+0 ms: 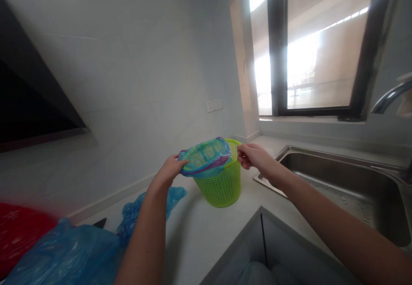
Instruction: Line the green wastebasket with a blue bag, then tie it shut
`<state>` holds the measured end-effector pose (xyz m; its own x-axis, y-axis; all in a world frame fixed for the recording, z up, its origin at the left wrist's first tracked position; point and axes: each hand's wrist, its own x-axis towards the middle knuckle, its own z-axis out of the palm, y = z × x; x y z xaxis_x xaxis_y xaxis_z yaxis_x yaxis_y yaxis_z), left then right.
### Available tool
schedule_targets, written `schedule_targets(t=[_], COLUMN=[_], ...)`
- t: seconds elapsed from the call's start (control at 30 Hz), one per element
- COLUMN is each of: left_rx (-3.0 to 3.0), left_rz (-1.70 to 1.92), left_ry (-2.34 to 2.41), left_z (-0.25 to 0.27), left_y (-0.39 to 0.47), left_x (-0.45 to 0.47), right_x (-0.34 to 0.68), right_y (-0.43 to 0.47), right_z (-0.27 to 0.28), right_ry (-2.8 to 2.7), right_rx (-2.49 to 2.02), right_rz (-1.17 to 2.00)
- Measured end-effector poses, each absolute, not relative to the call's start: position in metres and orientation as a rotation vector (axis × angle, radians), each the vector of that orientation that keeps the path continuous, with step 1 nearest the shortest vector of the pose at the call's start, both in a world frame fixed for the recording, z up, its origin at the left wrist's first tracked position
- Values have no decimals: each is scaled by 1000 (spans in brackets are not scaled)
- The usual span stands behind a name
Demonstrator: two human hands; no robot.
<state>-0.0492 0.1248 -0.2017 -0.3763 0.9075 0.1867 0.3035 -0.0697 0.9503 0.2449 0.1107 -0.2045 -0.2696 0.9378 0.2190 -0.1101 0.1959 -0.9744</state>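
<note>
A bright green mesh plastic basket (219, 188) is on the white countertop, tilted slightly to the left. A thin translucent blue plastic bag (207, 153) with a purple edge lies over its opening and folds over the left and front of the rim. My left hand (170, 167) is closed on the bag at the left side of the rim, thumb on top. On the other side, my right hand (251, 156) has its fingers pinched together against the right rim. What those fingers hold, if anything, is hidden.
A steel sink (341, 182) with a curved faucet (391, 96) is at right, below a window (318, 49). Crumpled blue plastic bags (77, 250) and a red bag (25, 233) lie at left. A double wall socket (214, 105) sits behind the basket.
</note>
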Motion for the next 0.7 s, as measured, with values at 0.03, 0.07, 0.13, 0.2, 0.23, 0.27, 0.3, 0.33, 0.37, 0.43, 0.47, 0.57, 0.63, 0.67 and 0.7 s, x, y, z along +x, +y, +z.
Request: schedule_targets(t=[0.03,0.07,0.13,0.2,0.23,0.27,0.3,0.33,0.37,0.43,0.47,0.57,0.63,0.67,0.7], left_rx=[1326,1327,1304,1299,1305,1321,1345,1374,1403,1446,1454,1426,1372,1339,1301], left_rz=[1450,1442,1445,1435,1426,1415,1401,1385,1365,1331,1322,1326,1352,1375,1396], left_ry=[1638,1609,1599,1605,1615,1630,1647,1664,1679,1680,1671,1663,1653,1616,1562], left_z=[-201,-200,-198,-196,-195,-194,-194,-193,-191,-188,-187,-183,-183,-183,-184], left_y=[123,122,120,120,120,120,120,119,118,116,115,112,112,113,114], left_x=[-49,-48,-47,-46,-46,-46,-45,-45,-44,-40,-38,-32,-31,-31,-32], right_x=[249,254,264,273,276,279,280,280,279,274,271,261,259,260,261], right_y=[116,122,135,147,152,157,161,164,166,168,168,169,170,170,171], right_z=[-204,-204,-204,-207,-209,-211,-214,-217,-221,-228,-231,-236,-236,-235,-234], right_ry=[-1434,-1414,-1353,-1287,-1258,-1229,-1207,-1190,-1183,-1211,-1233,-1204,-1124,-1089,-1067], right_rx=[-862,-875,-917,-975,-1006,-1037,-1062,-1075,-1069,-991,-925,-782,-791,-818,-844], right_rz=[1193,1127,1048,983,954,938,950,998,1085,1342,1468,1613,1560,1528,1506])
